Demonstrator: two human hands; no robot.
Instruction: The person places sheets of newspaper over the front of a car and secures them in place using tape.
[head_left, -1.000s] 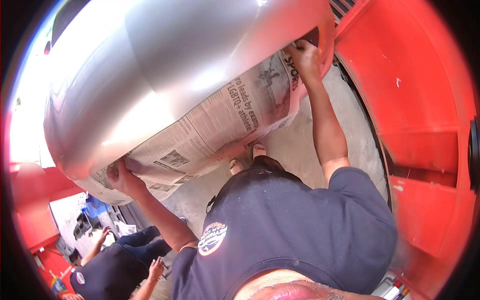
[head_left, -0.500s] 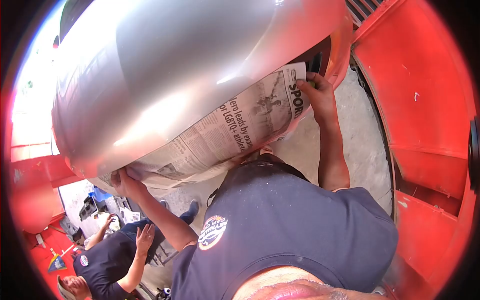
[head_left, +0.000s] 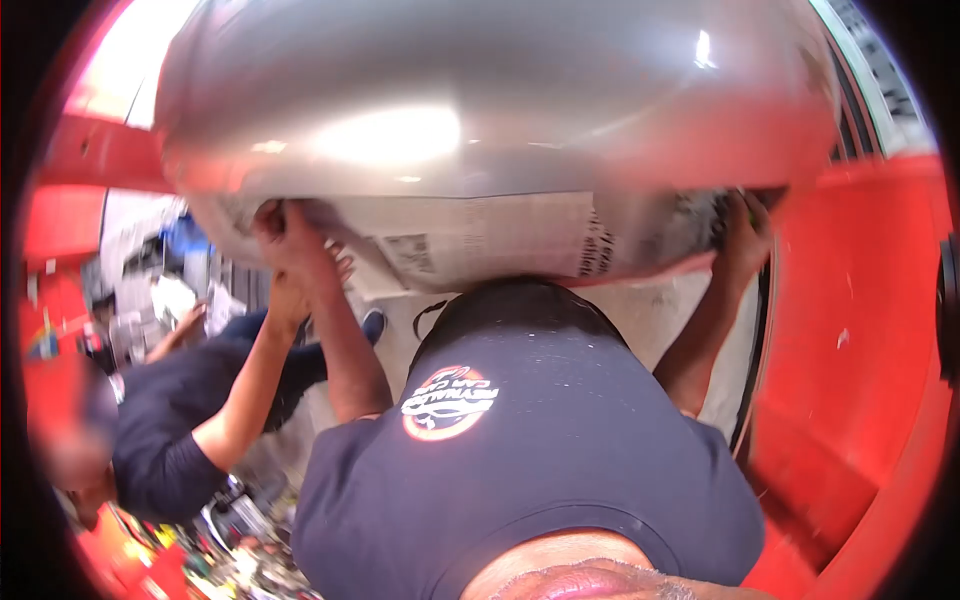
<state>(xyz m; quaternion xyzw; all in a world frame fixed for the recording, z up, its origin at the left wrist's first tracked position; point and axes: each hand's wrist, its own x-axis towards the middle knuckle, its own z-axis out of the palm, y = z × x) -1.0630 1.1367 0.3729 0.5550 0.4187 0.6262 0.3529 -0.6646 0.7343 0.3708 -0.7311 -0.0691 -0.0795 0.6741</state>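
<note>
A newspaper sheet point(head_left: 480, 235) lies along the lower edge of a shiny silver car panel point(head_left: 500, 100), its upper edge up against the panel. My left hand point(head_left: 285, 230) pinches the sheet near its left end, just under the panel's edge. At the other end my right hand point(head_left: 745, 232) grips the sheet's right side, fingers closed at the panel's corner. The print is partly blurred by motion.
At the left, a co-worker in a dark shirt point(head_left: 180, 420) reaches an arm point(head_left: 250, 390) towards the newspaper beside my left hand. Red panels point(head_left: 840, 350) stand at the right. Assorted items point(head_left: 240, 540) lie at the lower left. Grey floor point(head_left: 640, 320) shows below the newspaper.
My view has turned, so the panel now lies level. My right hand has moved from the sheet's SPORTS corner up to the panel's edge. The co-worker has come closer, arm now reaching the newspaper.
</note>
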